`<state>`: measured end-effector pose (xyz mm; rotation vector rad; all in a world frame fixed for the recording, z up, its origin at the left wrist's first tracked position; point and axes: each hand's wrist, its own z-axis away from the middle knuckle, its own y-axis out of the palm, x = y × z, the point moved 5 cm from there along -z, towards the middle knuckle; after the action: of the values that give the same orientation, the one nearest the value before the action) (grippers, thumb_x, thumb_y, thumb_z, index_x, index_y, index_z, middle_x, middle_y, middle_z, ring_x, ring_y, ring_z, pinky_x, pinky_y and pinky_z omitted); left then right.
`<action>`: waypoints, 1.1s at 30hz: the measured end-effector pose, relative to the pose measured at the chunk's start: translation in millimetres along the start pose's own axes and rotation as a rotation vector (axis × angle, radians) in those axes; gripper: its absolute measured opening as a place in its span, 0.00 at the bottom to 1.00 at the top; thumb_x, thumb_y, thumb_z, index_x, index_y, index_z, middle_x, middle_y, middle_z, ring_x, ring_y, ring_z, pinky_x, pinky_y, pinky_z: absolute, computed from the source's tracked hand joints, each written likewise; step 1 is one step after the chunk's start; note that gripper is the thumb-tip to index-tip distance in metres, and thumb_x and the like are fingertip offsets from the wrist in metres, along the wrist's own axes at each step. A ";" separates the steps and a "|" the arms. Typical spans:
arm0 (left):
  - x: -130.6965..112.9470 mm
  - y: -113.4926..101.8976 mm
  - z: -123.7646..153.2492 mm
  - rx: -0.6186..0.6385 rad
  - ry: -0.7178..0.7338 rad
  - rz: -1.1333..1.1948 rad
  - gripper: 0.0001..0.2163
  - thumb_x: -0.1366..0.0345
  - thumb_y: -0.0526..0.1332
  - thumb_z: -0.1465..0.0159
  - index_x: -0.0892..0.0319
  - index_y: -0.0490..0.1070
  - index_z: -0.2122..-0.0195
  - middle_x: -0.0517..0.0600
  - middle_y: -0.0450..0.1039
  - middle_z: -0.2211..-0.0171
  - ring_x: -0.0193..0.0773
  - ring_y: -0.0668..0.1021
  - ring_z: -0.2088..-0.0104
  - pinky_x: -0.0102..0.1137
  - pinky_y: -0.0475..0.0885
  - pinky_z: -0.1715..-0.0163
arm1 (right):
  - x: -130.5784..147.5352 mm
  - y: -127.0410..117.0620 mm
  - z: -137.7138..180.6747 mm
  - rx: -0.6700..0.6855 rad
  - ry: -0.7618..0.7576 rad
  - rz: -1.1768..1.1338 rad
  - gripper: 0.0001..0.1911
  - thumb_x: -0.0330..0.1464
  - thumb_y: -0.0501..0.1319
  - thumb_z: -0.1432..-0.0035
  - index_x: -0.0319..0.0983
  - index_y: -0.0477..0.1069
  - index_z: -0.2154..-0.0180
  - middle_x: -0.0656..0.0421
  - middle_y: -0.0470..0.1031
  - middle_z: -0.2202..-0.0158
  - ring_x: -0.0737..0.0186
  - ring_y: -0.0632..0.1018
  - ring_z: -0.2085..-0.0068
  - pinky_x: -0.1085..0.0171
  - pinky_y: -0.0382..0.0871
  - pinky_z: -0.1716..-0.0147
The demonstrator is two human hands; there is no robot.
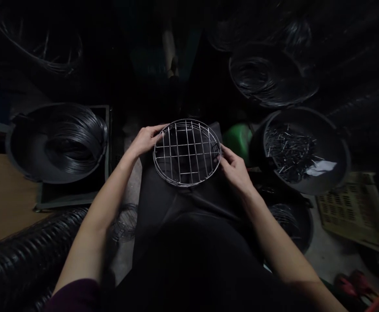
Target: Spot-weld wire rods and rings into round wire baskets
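A round wire grid basket (186, 152) rests over my lap, its rim of shiny rings and crossed wires facing up. My left hand (145, 139) grips the basket's left rim, fingers curled over the top edge. My right hand (234, 168) holds the right rim, with thumb and fingers pinched on the wire. Black cloth on my legs lies under the basket.
A black tub (20, 164) with a coil of dark wire sits at left. Another black tub (339, 173) at right holds several short wire pieces. More wire coils (267, 78) lie behind. A green object (238, 136), a beige crate (355, 208) and a ribbed black roll (20, 255) surround me.
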<state>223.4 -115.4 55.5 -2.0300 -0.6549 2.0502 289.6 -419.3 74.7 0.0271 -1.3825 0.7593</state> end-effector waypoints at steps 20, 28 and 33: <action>27.8 27.6 5.9 -0.175 -0.039 0.037 0.18 0.52 0.59 0.32 0.55 0.76 0.48 0.47 0.78 0.50 0.52 0.74 0.41 0.49 0.69 0.43 | -11.1 21.0 76.9 -0.031 -0.195 0.609 0.43 0.48 0.61 0.44 0.37 0.54 0.33 0.43 0.67 0.40 0.41 0.67 0.39 0.38 0.59 0.40; 24.5 27.4 5.2 -0.165 -0.013 -0.071 0.24 0.46 0.54 0.32 0.56 0.73 0.44 0.50 0.77 0.48 0.49 0.75 0.41 0.45 0.69 0.42 | -36.3 49.9 67.6 -0.126 -0.058 0.478 0.56 0.52 0.66 0.50 0.38 0.39 0.31 0.40 0.53 0.33 0.38 0.59 0.34 0.36 0.54 0.38; 4.6 13.4 11.5 -0.182 -0.111 0.003 0.33 0.37 0.57 0.40 0.62 0.75 0.48 0.56 0.77 0.48 0.49 0.77 0.47 0.41 0.71 0.43 | -25.2 29.8 62.9 -0.071 -0.125 0.201 0.48 0.49 0.67 0.48 0.41 0.51 0.33 0.46 0.62 0.36 0.46 0.67 0.37 0.45 0.61 0.37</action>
<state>214.2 -127.3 45.2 -2.0207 -0.8897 2.1908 220.4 -436.0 54.5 -0.1230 -1.5465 0.8871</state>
